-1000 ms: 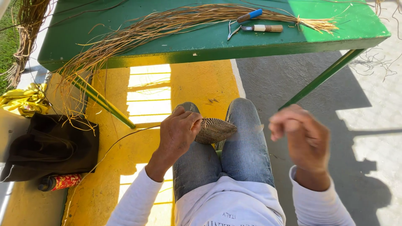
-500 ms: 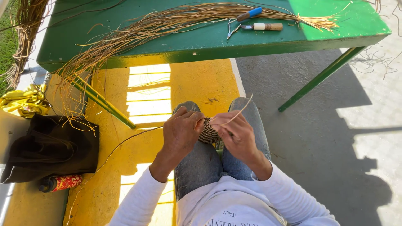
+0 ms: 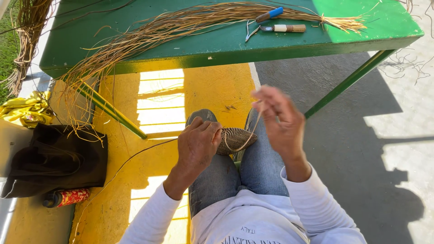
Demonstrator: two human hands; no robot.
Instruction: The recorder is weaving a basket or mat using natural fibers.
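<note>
In the head view we are sitting with our knees under a green table [image 3: 217, 45], and we are working on a small woven disc [image 3: 236, 139] that is resting on our lap, probably because the knees give it a steady support. Our left hand [image 3: 197, 143] is closing around the disc's edge at about 9 o'clock of it, fingers curled and pressing together on the weave, so the piece is not turning. Our right hand [image 3: 279, 118] is lifted at about 1 o'clock from the disc, a little apart from it, and its fingertips are pinching a thin fibre strand [image 3: 247, 139] that is looping down to the disc; we think it is being drawn tight. A long bundle of fibres [image 3: 190, 22] is lying across the table at 12 o'clock, with two small tools [image 3: 275, 21] on it. At 9 o'clock a dark bag [image 3: 56, 158] is lying on the yellow floor [image 3: 212, 90].
</note>
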